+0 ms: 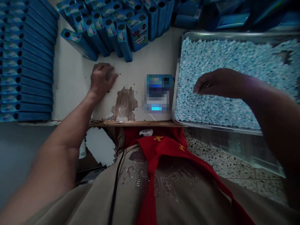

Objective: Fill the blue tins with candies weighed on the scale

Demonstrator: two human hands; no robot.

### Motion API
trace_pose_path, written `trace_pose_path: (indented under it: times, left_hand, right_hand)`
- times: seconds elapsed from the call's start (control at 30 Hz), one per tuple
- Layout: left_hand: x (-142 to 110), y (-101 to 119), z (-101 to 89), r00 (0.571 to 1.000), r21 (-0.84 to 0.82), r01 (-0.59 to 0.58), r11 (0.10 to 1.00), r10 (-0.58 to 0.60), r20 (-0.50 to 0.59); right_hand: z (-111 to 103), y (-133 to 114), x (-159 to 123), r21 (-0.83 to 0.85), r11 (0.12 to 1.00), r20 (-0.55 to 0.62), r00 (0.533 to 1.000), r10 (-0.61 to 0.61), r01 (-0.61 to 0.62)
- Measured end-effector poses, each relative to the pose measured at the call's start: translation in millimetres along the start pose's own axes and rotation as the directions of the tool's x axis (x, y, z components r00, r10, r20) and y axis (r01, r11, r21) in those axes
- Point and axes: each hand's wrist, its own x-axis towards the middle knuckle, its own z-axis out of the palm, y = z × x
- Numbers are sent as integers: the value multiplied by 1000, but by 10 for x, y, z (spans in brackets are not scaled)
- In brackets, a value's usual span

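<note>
Candy cartons point(35, 67), blue with a dark round spot near one end, are packed side by side in a long row at the far left of the worn white table point(70, 90). Below the table edge, right of that row, sits a pile of white cards point(99, 145). Above the cards, the person's left hand point(101, 78) rests on the tabletop, fingers loosely curled and the thumb apart from them, gripping nothing that shows. Just beyond it stands a looser cluster of upright cartons point(110, 29), one of them, a carton lettered "CARAMELO MACIZO" point(140, 36), turned with its broad face toward the person. Right of the hand, peeled paint bares a patch of wood point(125, 103). Next comes a pixelated item point(158, 90), blue at the top, with a glowing cyan strip low down; its details cannot be made out. Just beside it, a shallow metal tray point(177, 84) holds a thick layer of pale-blue and white candies point(222, 114). Over them the right hand point(207, 82) points its fingertips down, fingers drawn together; whether they pinch a candy I cannot tell. Shiny blue packages point(234, 20) lie behind the tray.
</note>
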Motion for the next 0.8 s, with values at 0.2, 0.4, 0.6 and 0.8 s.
trace_pose_path:
  times: [0.2, 0.4, 0.6, 0.8]
  left_hand:
    - [-54, 152, -18, 999, 23, -24, 999, 25, -43]
    - [8, 42, 49, 996, -21, -56, 998, 54, -74]
    - [-65, 125, -40, 987, -56, -98, 994, 90, -131]
    - [-669, 1246, 131, 953, -194, -272, 942, 237, -186]
  right_hand:
    - [11, -167, -103, -140, 990, 5, 1000, -15, 15]
    - [284, -130, -197, -326, 944, 62, 998, -26, 45]
    - [320, -265, -288, -240, 970, -179, 981, -80, 35]
    - [421, -389, -211, 201, 976, -290, 957, -18, 79]
